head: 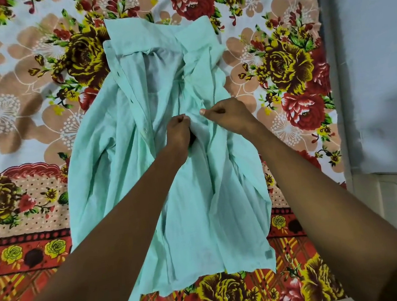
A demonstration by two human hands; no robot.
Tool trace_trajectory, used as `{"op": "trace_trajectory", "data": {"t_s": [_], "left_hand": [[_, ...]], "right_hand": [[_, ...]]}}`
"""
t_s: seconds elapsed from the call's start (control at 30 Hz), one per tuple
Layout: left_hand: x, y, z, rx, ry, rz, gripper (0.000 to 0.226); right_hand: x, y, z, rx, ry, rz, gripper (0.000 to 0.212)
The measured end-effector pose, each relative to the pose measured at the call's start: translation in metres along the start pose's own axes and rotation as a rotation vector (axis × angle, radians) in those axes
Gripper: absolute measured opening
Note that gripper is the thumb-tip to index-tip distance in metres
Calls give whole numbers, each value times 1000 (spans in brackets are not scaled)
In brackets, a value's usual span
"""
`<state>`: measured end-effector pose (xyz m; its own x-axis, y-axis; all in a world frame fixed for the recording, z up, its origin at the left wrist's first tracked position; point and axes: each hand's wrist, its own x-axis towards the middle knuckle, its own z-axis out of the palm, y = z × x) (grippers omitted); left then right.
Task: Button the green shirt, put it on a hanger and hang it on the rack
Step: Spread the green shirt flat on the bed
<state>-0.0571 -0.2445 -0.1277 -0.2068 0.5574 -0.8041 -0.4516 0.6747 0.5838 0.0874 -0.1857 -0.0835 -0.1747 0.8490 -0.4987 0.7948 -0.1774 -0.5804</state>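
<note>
Now: green shirt point(172, 189) lies collar-away on floral bedsheet point(20, 119), front unfastened. Left hand point(178, 132) and right hand point(225, 116) pinch front edges mid-chest (button hidden by fingers); sleeves tucked beneath.

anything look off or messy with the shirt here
Nothing damaged. The green shirt lies crumpled on the floral bedsheet, its front open near the collar and the plackets askew. The left hand and right hand pinch the fabric mid-front.
</note>
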Motion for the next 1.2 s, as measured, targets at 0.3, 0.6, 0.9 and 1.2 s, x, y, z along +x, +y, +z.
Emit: {"op": "trace_trajectory", "data": {"t_s": [0.3,0.6,0.9,1.2], "left_hand": [[-64,-16,-12,630,68,771,33],[-72,-9,-6,356,-42,442,16],[-89,-25,-35,166,-45,215,47],[-130,-66,-65,556,-332,220,38]], "right_hand": [[-28,-23,10,54,152,-106,25],[-53,-20,1,529,40,-18,26],[-128,40,53,-123,36,-149,51],[-142,81,66,-252,3,-66,23]]}}
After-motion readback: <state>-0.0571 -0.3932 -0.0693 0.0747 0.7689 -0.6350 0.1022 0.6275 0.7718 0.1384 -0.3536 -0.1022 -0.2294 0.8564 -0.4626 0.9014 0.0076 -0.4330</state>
